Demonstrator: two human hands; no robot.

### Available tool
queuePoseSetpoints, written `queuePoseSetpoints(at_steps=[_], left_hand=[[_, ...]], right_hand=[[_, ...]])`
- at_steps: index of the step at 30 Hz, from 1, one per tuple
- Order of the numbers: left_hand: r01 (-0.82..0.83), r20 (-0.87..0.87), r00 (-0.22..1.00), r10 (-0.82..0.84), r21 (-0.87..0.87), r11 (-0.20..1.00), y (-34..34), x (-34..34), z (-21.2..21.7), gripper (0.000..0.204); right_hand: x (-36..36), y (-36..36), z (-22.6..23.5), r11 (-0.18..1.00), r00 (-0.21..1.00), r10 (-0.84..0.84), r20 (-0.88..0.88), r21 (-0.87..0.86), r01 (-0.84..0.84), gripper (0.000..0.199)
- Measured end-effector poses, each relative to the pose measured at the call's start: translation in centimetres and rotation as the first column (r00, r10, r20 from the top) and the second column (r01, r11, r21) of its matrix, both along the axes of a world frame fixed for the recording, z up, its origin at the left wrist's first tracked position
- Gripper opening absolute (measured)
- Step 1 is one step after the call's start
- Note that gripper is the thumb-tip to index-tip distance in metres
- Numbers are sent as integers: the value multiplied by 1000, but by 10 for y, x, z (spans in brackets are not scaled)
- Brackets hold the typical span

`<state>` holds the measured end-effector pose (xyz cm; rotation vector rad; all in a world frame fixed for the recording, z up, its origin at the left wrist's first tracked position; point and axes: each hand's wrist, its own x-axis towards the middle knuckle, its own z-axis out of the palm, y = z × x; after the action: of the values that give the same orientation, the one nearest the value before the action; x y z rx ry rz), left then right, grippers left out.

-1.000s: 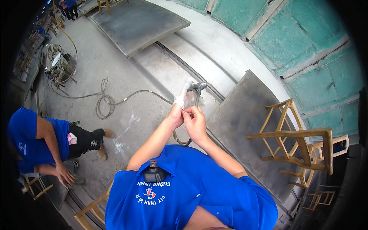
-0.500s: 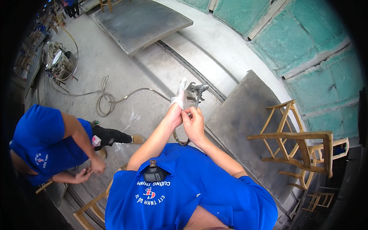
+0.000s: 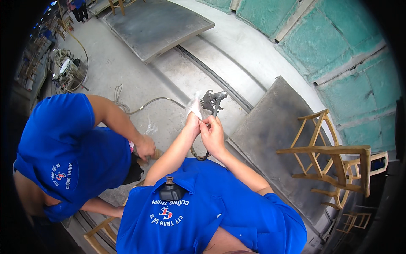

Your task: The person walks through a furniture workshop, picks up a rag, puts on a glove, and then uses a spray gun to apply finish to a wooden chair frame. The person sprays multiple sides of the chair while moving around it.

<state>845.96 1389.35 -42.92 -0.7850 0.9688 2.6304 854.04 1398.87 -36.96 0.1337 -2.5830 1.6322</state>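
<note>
A thin white glove [image 3: 193, 106] covers my left hand [image 3: 194, 101], its fingers stretched out away from me and partly blurred. At the wrist, the bare thumb and fingertips of my right hand [image 3: 212, 133] pinch the glove's cuff. Just beyond both hands is a grey metal spray gun [image 3: 213, 100] with a dark hooked trigger. Its stem runs down to my right hand's fingers, which hide how it is held. A dark hose [image 3: 163, 99] comes from the left, passes behind my left wrist and loops below my hands.
A co-worker in a blue shirt [image 3: 76, 139] stands close on my left. Wooden chair frames [image 3: 325, 150] stand on a dark flat board [image 3: 275, 122] at right. Another dark board [image 3: 156, 29] lies ahead, and a pot with hoses [image 3: 69, 72] stands far left.
The co-worker has moved closer, lowering an arm toward my left side and covering part of the hose. My right hand keeps pinching the cuff; the spray gun has shifted slightly.
</note>
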Motion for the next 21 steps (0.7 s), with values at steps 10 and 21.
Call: queuePoseSetpoints(at_steps=[10,21], left_hand=[[-188,76,973,219,-294,937,-12,-47,31,66],[-316,-330,928,175,-442,839,-47,-74,48,70]], right_hand=[[-26,-15,-8,998,999,11,-49,-53,-14,11],[-49,-42,4,985,995,72,-73,-153,-83,13]])
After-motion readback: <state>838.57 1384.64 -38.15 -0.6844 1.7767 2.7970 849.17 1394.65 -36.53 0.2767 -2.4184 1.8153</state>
